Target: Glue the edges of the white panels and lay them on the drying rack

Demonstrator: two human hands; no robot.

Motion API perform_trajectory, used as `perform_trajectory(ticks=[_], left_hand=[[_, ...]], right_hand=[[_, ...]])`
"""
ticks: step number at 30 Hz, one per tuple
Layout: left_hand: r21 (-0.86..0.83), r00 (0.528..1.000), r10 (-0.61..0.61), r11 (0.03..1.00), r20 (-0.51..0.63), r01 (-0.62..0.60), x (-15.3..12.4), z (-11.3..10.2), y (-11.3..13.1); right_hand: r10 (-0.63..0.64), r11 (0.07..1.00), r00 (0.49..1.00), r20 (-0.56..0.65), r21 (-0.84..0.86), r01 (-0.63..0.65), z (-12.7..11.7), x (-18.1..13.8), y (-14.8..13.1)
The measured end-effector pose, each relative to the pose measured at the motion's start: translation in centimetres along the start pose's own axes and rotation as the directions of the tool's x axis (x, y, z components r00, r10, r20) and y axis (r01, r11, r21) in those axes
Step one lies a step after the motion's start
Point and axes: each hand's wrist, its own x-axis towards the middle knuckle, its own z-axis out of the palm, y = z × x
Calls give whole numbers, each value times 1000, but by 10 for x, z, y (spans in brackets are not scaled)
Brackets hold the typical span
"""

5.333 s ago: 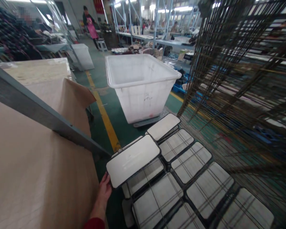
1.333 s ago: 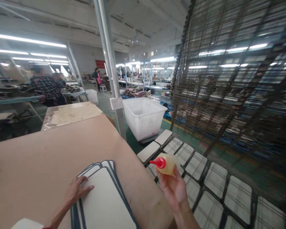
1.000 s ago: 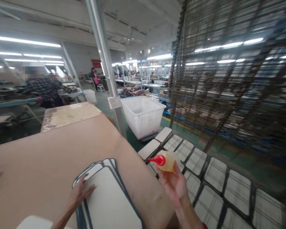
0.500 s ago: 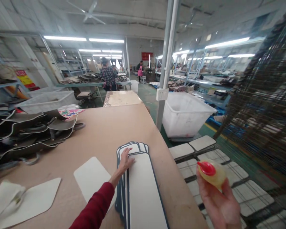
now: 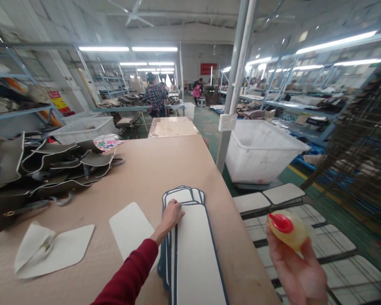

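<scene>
My left hand [image 5: 171, 214] rests with curled fingers on the far end of a stack of white panels with dark blue edges [image 5: 192, 245], which lies near the right edge of the brown table [image 5: 152, 169]. My right hand [image 5: 296, 267] is raised off the table's right side and grips a yellowish glue bottle with a red cap [image 5: 287, 228], its nozzle pointing left. A single white panel [image 5: 131, 228] lies just left of the stack.
Dark bag pieces [image 5: 44, 169] are piled at the table's left, with white cut pieces [image 5: 50, 252] in front. A wire rack with white panels [image 5: 304, 212] stands to the right, beside a white tub [image 5: 263, 154] and a metal post [image 5: 233, 97]. People stand far back.
Five seconds ago my left hand held a panel at the wire rack. Since then the view has swung left to the table; my left hand stays on the stack and my right keeps the bottle.
</scene>
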Motion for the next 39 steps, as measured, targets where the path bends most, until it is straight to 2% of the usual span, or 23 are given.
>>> perform_trajectory(ticks=[2,8,12,16,19,22,25,30,34,36,39], left_hand=[[-24,1000,-14,1000,-18,14,2,3,-1],[-90,981,-169,983,-97,160,18,22,-7],[-170,974,-199,969,-109,179,21,17,-18],[-215,939,-236,959,-249,185,-4,4,-29],[-223,899,-250,958,-359,178,-37,12,-30],[-163,912,-275,958,-303,235,-65,34,-21],[-80,910,-349,937,-222,340,-79,51,-5],[-134,869,-447,894,-212,427,-81,48,11],[-243,876,-429,894,-220,377,-83,42,1],[-303,867,-457,870,-199,389,-83,39,-5],[-417,838,-531,795,-128,440,-82,33,-10]], right_hand=[[-7,1000,1000,12,-28,8,1,5,2],[9,998,1000,-13,-56,-10,9,13,13],[4,999,1000,3,-40,-4,10,15,14],[3,998,1000,-22,-58,-4,8,18,11],[-23,996,1000,-4,-89,22,5,21,9],[-22,994,1000,14,-104,23,3,23,8],[9,997,998,57,-81,-5,1,30,14],[75,997,957,280,-49,-64,-4,65,54],[287,958,842,457,-128,-256,-20,96,111],[366,931,803,471,-181,-318,-31,104,139],[445,895,772,454,-239,-376,-47,111,168]])
